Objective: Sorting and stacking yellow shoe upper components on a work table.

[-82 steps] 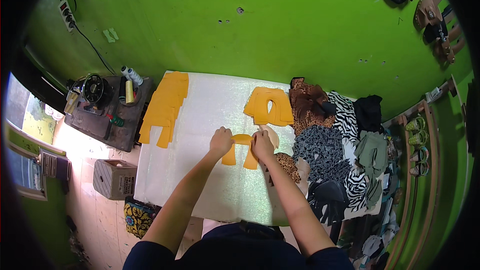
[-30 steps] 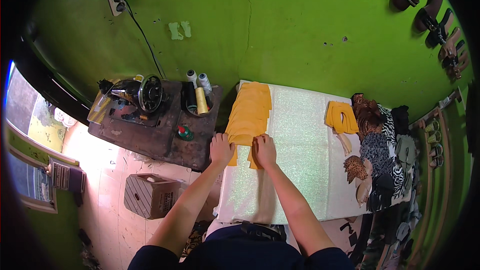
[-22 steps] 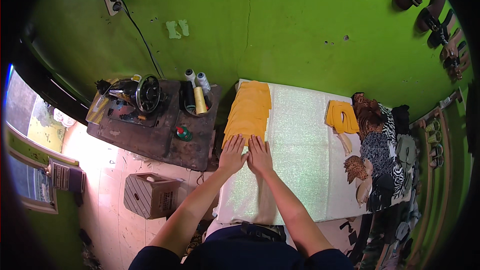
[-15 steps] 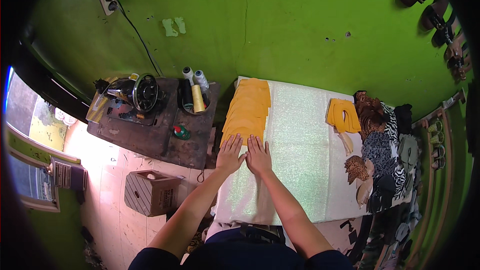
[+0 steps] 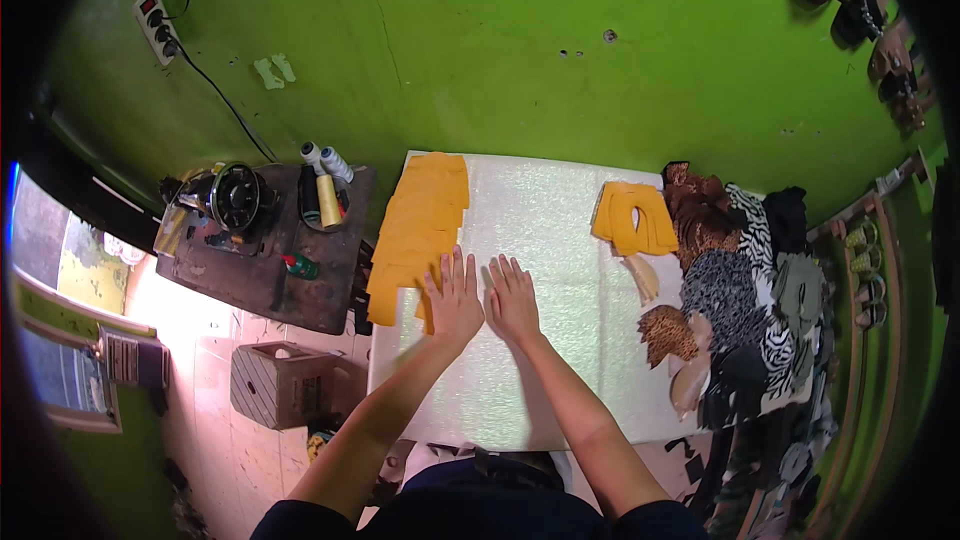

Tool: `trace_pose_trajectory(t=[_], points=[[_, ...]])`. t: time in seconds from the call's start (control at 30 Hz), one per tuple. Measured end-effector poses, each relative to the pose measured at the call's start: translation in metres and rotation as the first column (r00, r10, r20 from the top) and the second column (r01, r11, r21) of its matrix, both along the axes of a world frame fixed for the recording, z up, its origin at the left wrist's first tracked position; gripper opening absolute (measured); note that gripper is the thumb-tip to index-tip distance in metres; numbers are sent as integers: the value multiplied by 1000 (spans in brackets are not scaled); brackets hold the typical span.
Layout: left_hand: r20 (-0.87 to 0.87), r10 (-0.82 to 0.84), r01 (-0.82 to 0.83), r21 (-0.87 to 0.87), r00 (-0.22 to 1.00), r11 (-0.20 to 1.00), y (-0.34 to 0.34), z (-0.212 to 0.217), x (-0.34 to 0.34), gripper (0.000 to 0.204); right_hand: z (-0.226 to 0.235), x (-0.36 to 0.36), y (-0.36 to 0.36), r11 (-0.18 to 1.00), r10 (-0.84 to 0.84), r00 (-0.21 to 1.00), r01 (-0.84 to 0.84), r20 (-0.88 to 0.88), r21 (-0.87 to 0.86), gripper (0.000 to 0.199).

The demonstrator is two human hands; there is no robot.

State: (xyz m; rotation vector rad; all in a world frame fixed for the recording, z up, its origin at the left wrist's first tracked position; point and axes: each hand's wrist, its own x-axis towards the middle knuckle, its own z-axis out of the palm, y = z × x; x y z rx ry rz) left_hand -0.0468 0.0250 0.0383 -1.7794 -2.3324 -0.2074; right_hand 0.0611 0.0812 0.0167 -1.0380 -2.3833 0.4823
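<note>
Pressing flat, hands (image 5: 485, 298) near orange row's (image 5: 415, 225) edge

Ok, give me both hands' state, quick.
Left hand: open, flat, palm down on the edge of the orange pieces.
Right hand: open, flat on the white sheet, holding nothing.

A small footwear or sewing workshop: a black sewing machine (image 5: 236, 196) and thread cones (image 5: 327, 162) sit on a dark side bench, cut orange material pieces (image 5: 418, 220) line the white tabletop (image 5: 540, 230), and finished sandals (image 5: 850, 10) hang on the bright green wall (image 5: 520, 50).
</note>
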Motion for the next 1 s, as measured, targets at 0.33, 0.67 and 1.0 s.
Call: trace_pose_trajectory(t=[0.33,0.67,1.0], points=[[60,-52,52,-4,997,999,17,-8,71,46,-1,55,25,995,84,994,-87,65,53,38],[132,81,-81,-3,988,997,-24,1,-17,50,6,-10,9,991,120,990,-124,68,51,37],[27,87,-86,-34,996,996,-58,-16,-126,47,-7,-97,-20,997,-72,995,70,64,33,35]])
